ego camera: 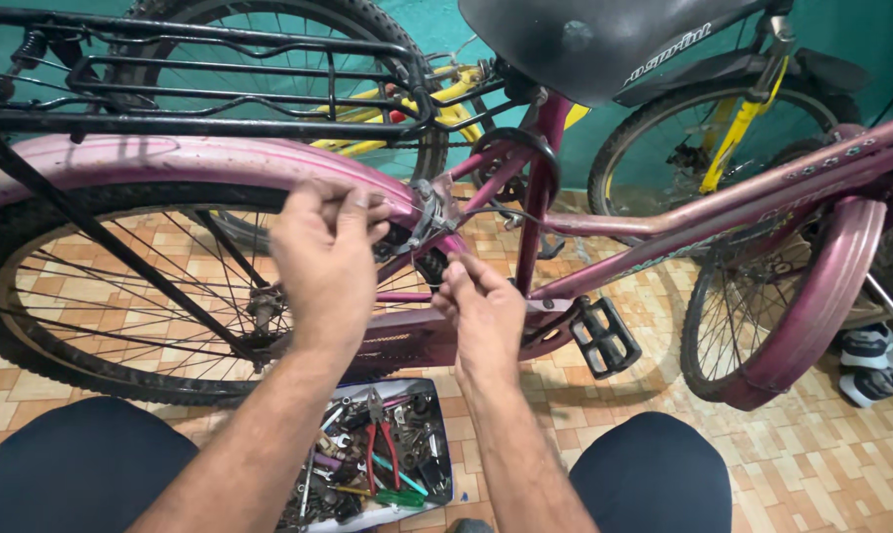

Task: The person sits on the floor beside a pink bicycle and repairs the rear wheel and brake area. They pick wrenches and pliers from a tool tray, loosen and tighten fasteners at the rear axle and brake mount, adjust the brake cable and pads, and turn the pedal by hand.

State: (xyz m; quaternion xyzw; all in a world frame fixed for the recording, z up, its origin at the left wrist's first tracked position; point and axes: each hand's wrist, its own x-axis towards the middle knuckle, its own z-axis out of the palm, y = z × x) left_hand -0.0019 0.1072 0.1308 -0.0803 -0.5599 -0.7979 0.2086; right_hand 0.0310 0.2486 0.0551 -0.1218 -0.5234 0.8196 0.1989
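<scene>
Knees (pixel 81 464), tool tray (pixel 436 395), hands (pixel 328 257) at brake (pixel 428 212)

both hands' fingers (pixel 367 209) hide the rear brake (pixel 428 219) part they pinch.

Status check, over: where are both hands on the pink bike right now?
Left hand pinching the rear brake caliper. Right hand fingering the brake cable just below. Tool tray on floor between knees, clear.
</scene>
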